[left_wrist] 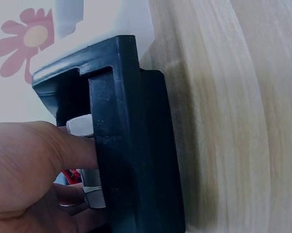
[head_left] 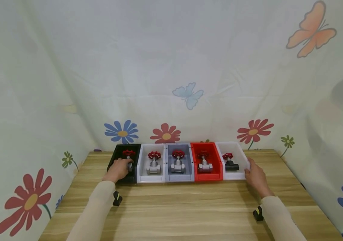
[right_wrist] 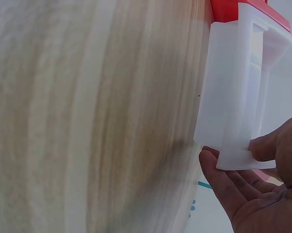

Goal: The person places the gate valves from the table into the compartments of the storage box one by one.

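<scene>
My left hand point(head_left: 119, 169) reaches into the black bin point(left_wrist: 119, 141) at the left end of a row. Its thumb and fingers grip the silver body of a gate valve point(left_wrist: 81, 125) with a red handwheel point(head_left: 129, 153); part of the valve is hidden behind the thumb and the bin's front wall. At the other end, my right hand point(head_left: 256, 177) pinches the right side wall of a translucent white bin point(right_wrist: 233, 97), thumb inside and fingers outside. In that bin lies a black valve point(head_left: 231, 165) with a red handwheel.
Between the end bins stand a white bin point(head_left: 139, 178), a grey bin point(head_left: 179, 178) and a red bin point(head_left: 208, 177), each holding a silver valve with a red handwheel. All rest on a wood-grain table point(head_left: 183, 211). A flowered curtain point(head_left: 147, 67) hangs behind.
</scene>
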A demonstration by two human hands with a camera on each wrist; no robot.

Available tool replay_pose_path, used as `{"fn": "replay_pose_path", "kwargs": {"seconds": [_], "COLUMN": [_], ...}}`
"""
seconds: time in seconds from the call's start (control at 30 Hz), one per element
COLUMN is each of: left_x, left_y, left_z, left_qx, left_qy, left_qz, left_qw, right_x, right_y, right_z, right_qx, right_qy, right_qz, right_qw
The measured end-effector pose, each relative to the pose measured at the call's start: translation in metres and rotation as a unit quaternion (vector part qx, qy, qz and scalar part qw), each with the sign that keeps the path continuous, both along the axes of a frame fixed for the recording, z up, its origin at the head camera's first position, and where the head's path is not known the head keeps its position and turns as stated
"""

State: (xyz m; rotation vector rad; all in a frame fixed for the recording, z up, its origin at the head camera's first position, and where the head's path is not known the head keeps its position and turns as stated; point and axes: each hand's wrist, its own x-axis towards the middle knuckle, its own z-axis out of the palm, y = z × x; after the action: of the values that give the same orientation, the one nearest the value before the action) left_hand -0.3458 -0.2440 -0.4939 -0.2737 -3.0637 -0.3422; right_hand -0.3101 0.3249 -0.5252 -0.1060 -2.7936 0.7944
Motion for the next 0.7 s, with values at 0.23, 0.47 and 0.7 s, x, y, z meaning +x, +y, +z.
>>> {"fn": "replay_pose_path", "kwargs": {"seconds": [0.23, 0.47, 0.7], "left_x": [0.0, -0.002, -0.003], "left_y": [-0.001, -0.001, 0.0], "left_z": [-0.003, -0.007, -0.011], "left_qx": [-0.003, -0.003, 0.0], "left_qy": [-0.014, -0.015, -0.011], "left_qz": [-0.003, 0.004, 0.005], "left_qw": [0.9999, 0.9999, 0.9999], "right_x": [0.001, 0.001, 0.0], "right_y": [-0.001, -0.001, -0.002], "right_z": [0.001, 0.001, 0.001], "right_qx": [-0.002, -0.003, 0.0], "right_qy": [-0.005, 0.008, 0.001], "right_qz": [0.001, 0.003, 0.002], "right_qw": [1.0, 1.0, 1.0]}}
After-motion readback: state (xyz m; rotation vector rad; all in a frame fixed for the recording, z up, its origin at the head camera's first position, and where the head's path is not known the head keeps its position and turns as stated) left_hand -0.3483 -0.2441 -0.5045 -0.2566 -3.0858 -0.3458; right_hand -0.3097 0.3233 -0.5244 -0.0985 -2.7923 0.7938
